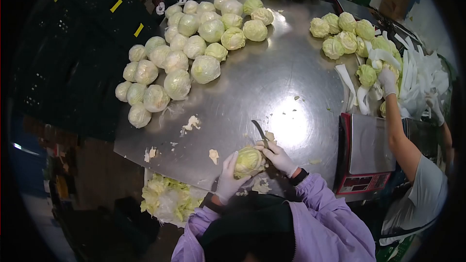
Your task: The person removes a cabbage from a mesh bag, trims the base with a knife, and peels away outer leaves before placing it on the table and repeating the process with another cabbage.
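Observation:
A pale green cabbage (249,162) sits low over the near edge of the metal table, between my two gloved hands. My left hand (228,177) grips it from the left side. My right hand (278,158) is at its right side, fingers closed around a knife (259,130) whose dark curved blade points up and away from me. The knife's handle is mostly hidden by the fingers. Cut scraps (261,186) lie just below the cabbage, and a pale trimmed piece (213,155) rests left of it.
Many plastic-wrapped cabbages (177,84) cover the table's (252,87) far left. Bare cabbages (347,41) and white foam nets (417,80) lie right, where a co-worker's gloved hand (387,81) reaches in. A scale (371,145) stands right; a leaf bin (167,199) below left.

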The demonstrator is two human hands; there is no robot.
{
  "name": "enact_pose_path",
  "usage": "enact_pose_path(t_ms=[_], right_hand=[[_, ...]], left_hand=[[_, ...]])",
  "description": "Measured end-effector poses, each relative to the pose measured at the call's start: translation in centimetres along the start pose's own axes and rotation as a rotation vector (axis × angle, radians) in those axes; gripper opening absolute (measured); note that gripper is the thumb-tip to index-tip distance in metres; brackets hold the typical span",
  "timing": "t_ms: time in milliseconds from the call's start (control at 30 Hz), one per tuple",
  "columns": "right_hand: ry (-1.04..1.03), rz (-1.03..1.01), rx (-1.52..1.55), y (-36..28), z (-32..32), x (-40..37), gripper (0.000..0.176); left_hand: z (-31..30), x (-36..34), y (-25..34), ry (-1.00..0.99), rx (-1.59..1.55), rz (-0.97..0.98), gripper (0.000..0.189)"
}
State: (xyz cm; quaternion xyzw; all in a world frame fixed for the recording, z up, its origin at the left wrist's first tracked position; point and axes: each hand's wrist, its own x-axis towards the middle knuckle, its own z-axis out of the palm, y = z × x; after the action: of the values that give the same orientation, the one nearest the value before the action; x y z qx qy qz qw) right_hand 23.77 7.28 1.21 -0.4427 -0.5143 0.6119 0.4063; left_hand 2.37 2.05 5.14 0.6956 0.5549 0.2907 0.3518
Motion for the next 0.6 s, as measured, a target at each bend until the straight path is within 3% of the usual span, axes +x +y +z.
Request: enact_pose_path(t_ms=[33,67,100,133,200,233,267,300,367,433,500,567,600], right_hand=[[0.021,0.195,0.187,-0.6,-0.3,-0.1,0.03],[0.088,0.158,0.086,0.5,-0.6,-0.2,0.032],[0.083,0.158,0.082,0.7,-1.0,-0.6,0.032],[0.009,0.293,0.011,0.4,-1.2,-1.0,0.035],[-0.091,0.503,0.025,0.2,-0.6,-1.6,0.04],[-0.09,0.499,0.02,0.5,-0.1,-2.0,0.04],[-0.072,0.498,0.209,1.1,0.2,-2.0,0.043],[-0.058,0.492,0.397,1.3,0.3,-1.9,0.046],[-0.076,0.407,0.424,0.1,0.0,-1.5,0.052],[-0.091,-0.036,0.389,-2.4,0.3,-1.8,0.051],[-0.149,-0.075,0.466,-3.3,0.6,-2.0,0.052],[-0.131,0.143,0.392,-3.3,1.0,-1.5,0.047],[-0.097,0.136,0.39,-2.9,1.5,-1.7,0.041]], left_hand=[[0.0,0.0,0.0,0.001,0.034,-0.003,0.096],[0.2,-0.2,-0.7,0.008,0.031,-0.004,0.096],[0.6,-0.4,-1.9,0.0,-0.243,-0.161,0.096],[0.6,-0.3,-2.1,-0.009,-0.518,-0.315,0.097],[1.0,-0.3,-2.3,-0.061,-0.605,-0.332,0.095],[1.1,-0.2,-2.2,-0.117,-0.689,-0.347,0.093],[1.0,-0.2,-2.3,-0.116,-0.688,-0.335,0.093],[0.8,-0.5,-2.6,-0.099,-0.744,-0.234,0.089],[-0.2,0.0,-0.7,-0.078,-0.795,-0.124,0.086],[-1.8,-0.5,3.7,0.172,-1.163,0.078,0.079],[-2.0,-0.9,3.5,0.214,-1.09,0.019,0.071],[-1.3,-1.5,1.1,-0.254,-1.641,-0.525,0.064],[-0.7,-1.7,0.6,-0.221,-1.538,-0.519,0.061]])
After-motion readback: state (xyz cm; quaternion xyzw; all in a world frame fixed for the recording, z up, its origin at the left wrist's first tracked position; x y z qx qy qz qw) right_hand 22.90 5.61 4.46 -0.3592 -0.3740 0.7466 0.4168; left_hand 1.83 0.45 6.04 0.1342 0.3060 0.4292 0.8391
